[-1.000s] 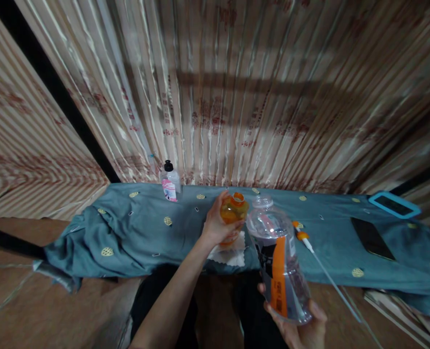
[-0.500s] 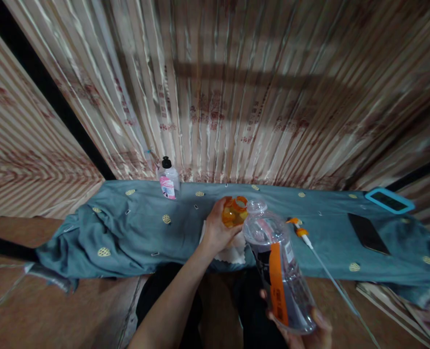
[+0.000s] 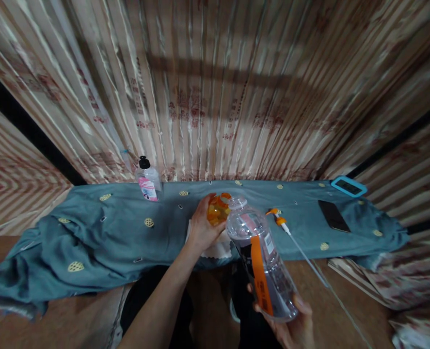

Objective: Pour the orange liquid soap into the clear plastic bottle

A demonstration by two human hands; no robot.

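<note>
My left hand (image 3: 200, 228) is wrapped round a small orange bottle (image 3: 217, 209) with an open neck, tilted toward the mouth of a large clear plastic bottle (image 3: 260, 259). The clear bottle has an orange and black label and no cap, and leans away from me. My right hand (image 3: 294, 327) grips it round its base at the bottom of the view. Under the left hand a white cloth (image 3: 215, 248) lies on the teal sheet (image 3: 102, 228).
A small clear bottle with a pink label and black cap (image 3: 147, 179) stands at the back left. An orange pump head with a long thin tube (image 3: 291, 237) lies to the right. A dark phone (image 3: 333, 215) and a blue-edged device (image 3: 348, 186) lie farther right. Striped curtains hang behind.
The orange bottle has tipped from nearly upright toward the clear bottle's mouth, and the two bottles have come together. The view has shifted, so everything sits further left.
</note>
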